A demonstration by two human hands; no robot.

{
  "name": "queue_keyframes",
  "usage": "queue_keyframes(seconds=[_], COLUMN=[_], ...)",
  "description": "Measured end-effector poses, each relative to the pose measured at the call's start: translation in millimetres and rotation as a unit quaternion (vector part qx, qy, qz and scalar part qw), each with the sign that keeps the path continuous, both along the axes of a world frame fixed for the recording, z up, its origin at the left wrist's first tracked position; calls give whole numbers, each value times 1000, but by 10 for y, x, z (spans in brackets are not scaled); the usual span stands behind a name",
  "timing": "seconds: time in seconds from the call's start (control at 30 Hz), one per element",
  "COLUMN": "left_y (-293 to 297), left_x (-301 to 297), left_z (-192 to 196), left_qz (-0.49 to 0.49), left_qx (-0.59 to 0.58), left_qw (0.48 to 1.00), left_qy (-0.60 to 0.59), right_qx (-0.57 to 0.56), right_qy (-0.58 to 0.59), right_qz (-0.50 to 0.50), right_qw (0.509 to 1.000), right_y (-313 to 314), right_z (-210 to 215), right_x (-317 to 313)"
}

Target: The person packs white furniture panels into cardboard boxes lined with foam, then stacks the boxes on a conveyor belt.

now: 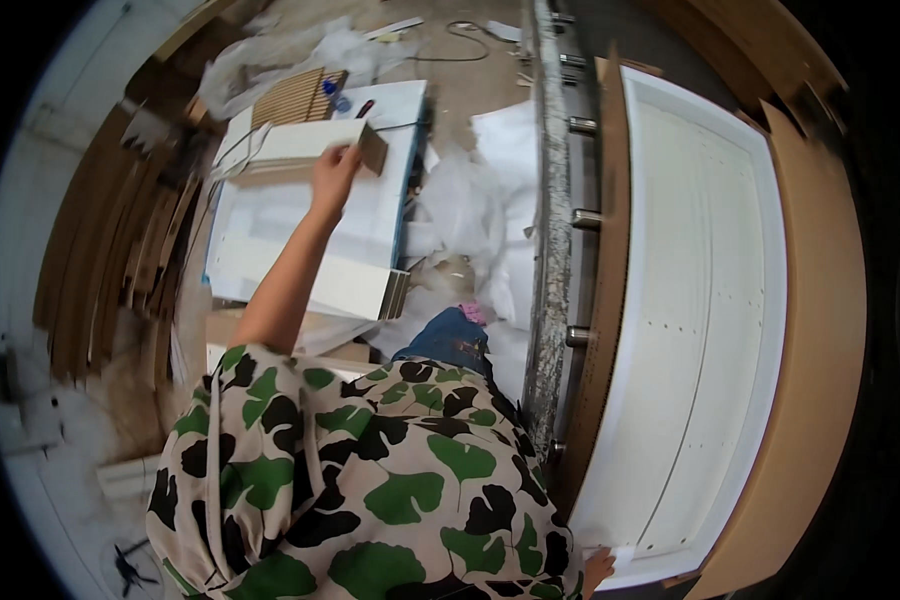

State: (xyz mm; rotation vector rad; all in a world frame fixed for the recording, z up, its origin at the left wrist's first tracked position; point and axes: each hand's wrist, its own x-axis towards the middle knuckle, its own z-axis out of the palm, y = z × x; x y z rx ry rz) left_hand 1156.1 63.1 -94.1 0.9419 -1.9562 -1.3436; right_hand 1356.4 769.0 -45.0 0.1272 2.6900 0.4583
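My left hand (336, 178) reaches forward over a low work surface. Its fingers are closed at the front edge of a long white board (305, 140), the top one of a small stack. Another stack of narrow white boards (350, 285) lies nearer to me on the same white sheet (280, 215). At the lower right, my right hand (598, 570) shows only in part, its fingers stretched out against the near corner of a long white panel (670, 330). White foam edging surrounds that panel inside an opened brown carton (820, 360).
A worn metal rail with rollers (553, 250) runs between the carton and the floor area. Crumpled plastic wrap (460, 205) lies beside the white sheet. Ribbed brown slats (288, 97) and a dark-red-handled tool (366, 108) are beyond the boards. Brown cardboard (100, 230) leans at left.
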Motion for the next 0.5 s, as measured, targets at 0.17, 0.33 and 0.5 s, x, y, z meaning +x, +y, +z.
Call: queue_keyframes(seconds=[0.17, 0.33, 0.5], left_y=[-139, 374, 223], left_x=[3066, 3417, 1958], left_z=[-1364, -1402, -2101], left_qz=[24, -185, -311], left_qx=[-69, 90, 11], left_qw=[888, 782, 797], left_qy=[-453, -589, -518], right_qx=[-67, -47, 4], right_qy=[-207, -231, -84], right_qz=[-21, 2, 67], right_qw=[976, 972, 994], right_y=[95, -164, -388], right_z=[214, 380, 537], right_x=[-152, -214, -181])
